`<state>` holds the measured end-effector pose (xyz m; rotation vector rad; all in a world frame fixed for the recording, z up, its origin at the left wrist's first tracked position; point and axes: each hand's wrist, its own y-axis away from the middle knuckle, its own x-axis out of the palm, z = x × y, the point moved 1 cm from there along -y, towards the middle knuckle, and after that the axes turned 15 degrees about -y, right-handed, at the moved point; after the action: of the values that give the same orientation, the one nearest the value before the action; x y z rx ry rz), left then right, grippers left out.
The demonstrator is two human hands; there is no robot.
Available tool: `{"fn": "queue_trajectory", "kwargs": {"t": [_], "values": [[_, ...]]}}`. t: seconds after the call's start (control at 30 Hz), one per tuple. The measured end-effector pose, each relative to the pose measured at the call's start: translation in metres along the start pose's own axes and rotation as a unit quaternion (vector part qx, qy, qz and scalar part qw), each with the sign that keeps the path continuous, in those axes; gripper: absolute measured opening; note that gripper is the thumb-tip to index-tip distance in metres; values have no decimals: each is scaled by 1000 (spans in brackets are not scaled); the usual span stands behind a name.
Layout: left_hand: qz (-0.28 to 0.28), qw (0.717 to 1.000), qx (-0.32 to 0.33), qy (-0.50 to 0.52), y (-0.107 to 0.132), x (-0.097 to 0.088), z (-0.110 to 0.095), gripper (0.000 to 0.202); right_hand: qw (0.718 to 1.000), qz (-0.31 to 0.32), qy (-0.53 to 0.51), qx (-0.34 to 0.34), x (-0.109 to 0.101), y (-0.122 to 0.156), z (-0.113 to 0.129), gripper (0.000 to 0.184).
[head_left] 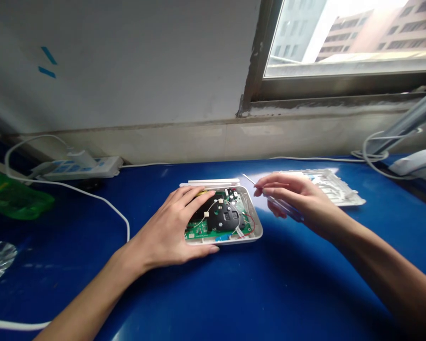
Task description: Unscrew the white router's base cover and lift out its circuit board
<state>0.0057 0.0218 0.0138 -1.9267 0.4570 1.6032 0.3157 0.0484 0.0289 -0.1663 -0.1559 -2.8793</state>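
An opened white device (252, 234) lies on the blue table (255, 284), its green circuit board (199, 229), black part and thin wires exposed. My left hand (170, 227) rests flat over the device's left side, fingers stretched out across the board. My right hand (291, 196) hovers just right of the device, its fingers pinched on a thin screwdriver (250, 180) whose metal tip points up and left past the device's far right corner.
The removed white cover (335, 189) lies behind my right hand. A white power strip (81, 166) with a plugged cable sits at the back left, a green packet (14, 196) at the left edge. Cables and a grey lamp arm (408, 123) are at the right.
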Motion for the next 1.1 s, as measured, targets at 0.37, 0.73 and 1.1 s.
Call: {"fn": "queue_trajectory", "kwargs": {"t": [0.37,0.73,1.1], "values": [[-15,1000,4,6,2,1,-3,85,957,184,220,28,-4,-4,23,30],[-20,1000,2,17,3,2,-2,80,836,262,481,10,8,-27,73,9],[-18,1000,-14,-3,2,3,-7,76,833,263,487,21,2,-22,70,9]]}}
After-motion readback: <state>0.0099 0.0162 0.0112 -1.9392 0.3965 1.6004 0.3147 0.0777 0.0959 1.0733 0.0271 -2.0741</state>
